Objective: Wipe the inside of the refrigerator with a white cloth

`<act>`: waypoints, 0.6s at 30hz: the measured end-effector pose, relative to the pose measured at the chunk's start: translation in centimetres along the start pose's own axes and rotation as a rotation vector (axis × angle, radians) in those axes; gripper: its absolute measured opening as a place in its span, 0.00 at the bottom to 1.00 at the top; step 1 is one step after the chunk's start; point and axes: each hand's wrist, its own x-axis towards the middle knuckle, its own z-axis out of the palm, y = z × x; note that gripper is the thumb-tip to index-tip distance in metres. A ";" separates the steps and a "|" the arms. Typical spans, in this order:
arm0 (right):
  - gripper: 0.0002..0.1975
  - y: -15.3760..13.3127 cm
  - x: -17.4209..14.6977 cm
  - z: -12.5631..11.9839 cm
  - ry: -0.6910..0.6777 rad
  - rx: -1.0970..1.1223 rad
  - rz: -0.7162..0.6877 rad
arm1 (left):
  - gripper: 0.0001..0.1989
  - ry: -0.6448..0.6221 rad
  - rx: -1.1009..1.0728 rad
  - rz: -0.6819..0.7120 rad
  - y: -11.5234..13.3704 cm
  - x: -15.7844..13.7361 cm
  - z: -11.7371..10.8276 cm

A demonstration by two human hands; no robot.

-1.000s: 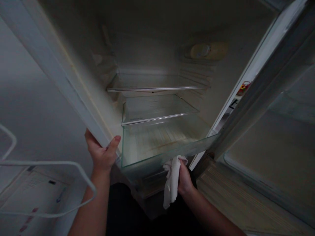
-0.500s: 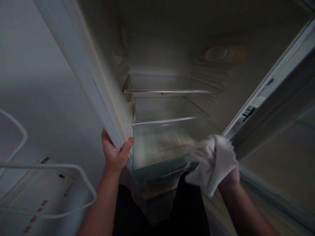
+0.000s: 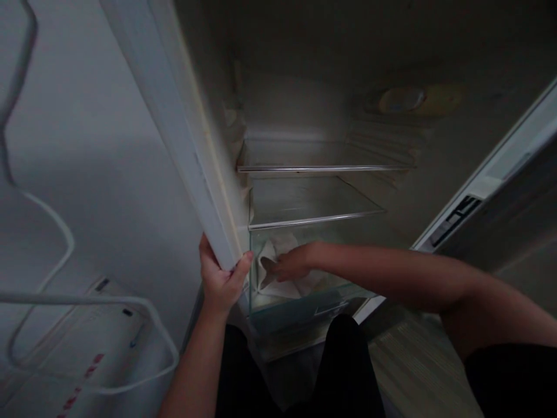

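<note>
My left hand (image 3: 223,280) grips the front edge of the refrigerator's side wall (image 3: 195,168), thumb on the inside and fingers round the outside. Low in the refrigerator, my right hand (image 3: 296,264) presses a white cloth (image 3: 282,241) onto the lowest glass shelf (image 3: 265,301), near its left side. The cloth lies partly spread under the hand, and part of it is covered by the fingers. Above the hand are a middle glass shelf (image 3: 304,200) and an upper glass shelf (image 3: 304,154), both with bright front trims.
On the right the refrigerator door (image 3: 500,232) stands open. A light cover (image 3: 402,100) sits on the inner right wall. At the left are a white cable (image 3: 143,302) and a white box (image 3: 82,342) with red print. My knees (image 3: 348,354) are close below the shelf.
My right hand has carried the cloth from in front of the door side, leftward and inward, down onto the lowest shelf. My left hand keeps its hold on the wall edge. The view has shifted slightly.
</note>
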 end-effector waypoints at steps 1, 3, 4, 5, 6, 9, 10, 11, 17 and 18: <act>0.19 0.3 0.3 0.3 -0.091 -0.095 -0.012 | 0.37 -0.005 0.011 0.000 0.0 0.0 -0.1; 0.23 0.2 1.0 0.4 -0.245 -0.326 -0.058 | 0.36 -0.007 0.022 -0.005 0.0 -0.1 -0.1; 0.25 -0.1 1.5 0.4 -0.296 -0.445 -0.088 | 0.35 -0.001 0.023 -0.006 0.0 -0.1 -0.1; 0.28 -0.3 1.9 0.4 -0.335 -0.564 -0.119 | 0.34 0.007 0.022 -0.003 0.0 -0.1 -0.2; 0.30 -0.5 2.3 0.5 -0.365 -0.670 -0.139 | 0.34 0.013 0.022 0.002 0.0 -0.1 -0.1; 0.40 0.0 3.2 0.6 -0.429 -0.822 -0.135 | 0.34 0.016 0.025 0.022 -0.1 -0.2 -0.1; 0.43 0.5 3.3 0.3 -0.453 -0.828 -0.126 | 0.35 0.013 0.026 0.024 -0.1 -0.2 -0.1; 0.44 1.3 3.3 -0.2 -0.474 -0.817 -0.116 | 0.35 0.012 0.028 0.022 -0.1 -0.2 -0.1; 0.37 6.1 0.6 -7.3 -0.500 -0.814 0.037 | 0.35 0.025 0.039 0.010 0.0 -0.1 -0.2; 0.33 6.4 -0.1 -8.6 -0.475 -0.815 0.055 | 0.34 0.024 0.033 0.015 0.1 -0.1 -0.2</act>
